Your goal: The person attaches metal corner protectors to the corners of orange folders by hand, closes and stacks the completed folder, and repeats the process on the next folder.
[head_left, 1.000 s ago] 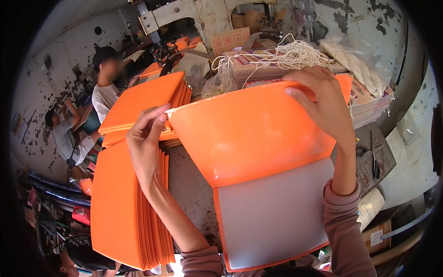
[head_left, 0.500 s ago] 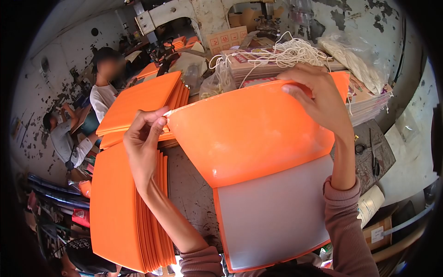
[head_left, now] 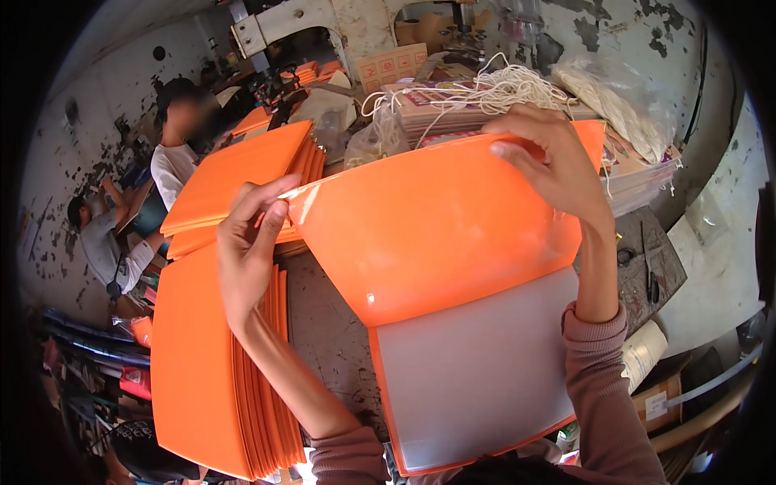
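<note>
An orange sheet (head_left: 436,226) with a glossy surface stands raised in front of me, joined at its lower edge to a translucent grey panel (head_left: 477,372) with an orange border. My left hand (head_left: 255,234) pinches the sheet's upper left corner between thumb and fingers. Near the upper right, my right hand (head_left: 550,162) grips the top edge, thumb on the near face and fingers partly hidden behind it. Left of the sheet lies a thick stack of orange folders (head_left: 198,364), with another orange stack (head_left: 242,178) behind it.
White cord (head_left: 517,85) lies on a printed stack (head_left: 638,174) at the back. Black scissors (head_left: 651,275) rest on the right. Metal machine frames (head_left: 299,20) stand behind. A person in a white shirt (head_left: 170,170) sits at the left, others farther left and at lower left.
The whole view has shifted slightly, with objects appearing a little farther left. Both hands keep their hold on the orange sheet, whose left corner now shows a brighter glare.
</note>
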A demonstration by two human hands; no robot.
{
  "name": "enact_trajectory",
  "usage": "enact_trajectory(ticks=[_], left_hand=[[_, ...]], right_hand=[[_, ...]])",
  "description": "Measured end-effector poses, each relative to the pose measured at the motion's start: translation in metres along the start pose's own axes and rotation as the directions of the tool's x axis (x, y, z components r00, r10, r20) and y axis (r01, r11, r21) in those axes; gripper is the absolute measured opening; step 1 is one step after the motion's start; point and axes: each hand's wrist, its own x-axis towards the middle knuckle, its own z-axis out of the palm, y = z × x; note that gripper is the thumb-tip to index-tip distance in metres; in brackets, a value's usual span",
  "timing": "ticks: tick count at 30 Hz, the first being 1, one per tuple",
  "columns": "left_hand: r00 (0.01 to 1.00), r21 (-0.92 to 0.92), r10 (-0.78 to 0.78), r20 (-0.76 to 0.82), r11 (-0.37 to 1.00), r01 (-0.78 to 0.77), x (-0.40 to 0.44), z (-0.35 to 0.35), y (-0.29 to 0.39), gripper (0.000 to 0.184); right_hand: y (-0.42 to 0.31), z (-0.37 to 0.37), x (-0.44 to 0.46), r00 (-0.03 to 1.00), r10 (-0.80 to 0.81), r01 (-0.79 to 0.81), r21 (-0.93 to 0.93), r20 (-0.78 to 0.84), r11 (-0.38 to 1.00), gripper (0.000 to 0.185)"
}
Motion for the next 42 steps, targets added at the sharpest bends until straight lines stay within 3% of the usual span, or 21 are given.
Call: enact_trajectory(ticks=[1, 2, 4, 6, 9, 10, 12, 16, 20, 23, 25, 30, 35, 39, 42], left_hand=[[0.999, -0.136, -0.047, 0.01, 0.99, 0.048, 0.0, 0.0, -0.004, 0.018], [0.999, -0.134, -0.046, 0.006, 0.99, 0.046, 0.001, 0.003, -0.009, 0.018], [0.998, -0.594, 0.019, -0.065, 0.803, -0.054, 0.006, 0.013, -0.025, 0.018], [0.998, -0.626, 0.053, -0.032, 0.778, -0.061, 0.009, 0.015, -0.037, 0.016], [0.998, -0.807, 0.053, -0.03, 0.588, -0.055, 0.011, 0.026, -0.049, 0.015], [0.998, -0.806, 0.053, -0.025, 0.59, -0.052, 0.011, 0.031, -0.052, 0.015], [0.997, -0.946, 0.08, -0.001, 0.324, -0.027, 0.01, 0.043, -0.051, 0.012], [0.976, -0.976, 0.198, 0.084, 0.212, 0.041, 0.014, 0.044, -0.059, 0.011], [0.981, -0.973, 0.165, 0.106, 0.219, 0.069, 0.014, 0.045, -0.056, 0.01], [0.986, -0.99, 0.124, 0.113, 0.1, 0.1, 0.015, 0.05, -0.058, 0.009], [0.975, -0.995, 0.202, 0.096, 0.043, 0.089, 0.016, 0.055, -0.058, 0.01], [0.983, -0.998, 0.183, 0.033, 0.049, 0.025, 0.015, 0.062, -0.063, 0.013], [0.976, -0.999, 0.216, -0.01, 0.036, -0.019, 0.013, 0.067, -0.065, 0.013], [0.988, -0.994, 0.145, -0.053, 0.086, -0.066, 0.009, 0.068, -0.065, 0.014], [0.988, -0.993, 0.149, -0.044, 0.098, -0.059, 0.01, 0.068, -0.066, 0.015]], right_hand=[[0.002, -0.001, 0.0, 1.0, -0.007, 0.007, 0.012, -0.005, 1.0, 0.014], [0.003, -0.001, 0.0, 1.0, -0.013, 0.013, 0.024, -0.011, 1.0, 0.014], [0.001, -0.002, 0.0, 1.0, 0.001, -0.001, 0.03, -0.007, 1.0, 0.014], [0.002, -0.003, -0.001, 1.0, 0.021, -0.021, 0.035, -0.006, 0.999, 0.014], [0.004, -0.004, -0.003, 1.0, 0.015, -0.015, 0.03, -0.002, 0.999, 0.015], [0.005, -0.004, -0.003, 1.0, 0.007, -0.007, 0.023, 0.005, 1.0, 0.015], [0.006, -0.005, -0.003, 1.0, 0.002, -0.002, 0.018, 0.01, 1.0, 0.015], [0.001, -0.004, -0.003, 0.999, -0.01, 0.009, 0.017, 0.043, 1.0, 0.015], [0.006, -0.001, -0.003, 0.999, -0.044, 0.044, 0.018, 0.015, 0.999, 0.014], [0.008, 0.003, -0.002, 0.999, -0.038, 0.039, 0.04, -0.01, 0.998, 0.013], [0.006, -0.001, -0.001, 0.999, -0.034, 0.033, 0.011, 0.012, 0.999, 0.013], [0.007, -0.002, -0.002, 0.999, -0.035, 0.037, -0.054, 0.032, 0.998, 0.013], [0.008, 0.0, -0.003, 1.0, -0.015, 0.015, 0.048, 0.003, 0.999, 0.014], [0.006, -0.001, -0.001, 0.999, -0.033, 0.033, 0.005, 0.024, 0.999, 0.014], [0.003, -0.002, -0.001, 0.997, 0.055, -0.059, 0.07, 0.061, 0.996, 0.013]])
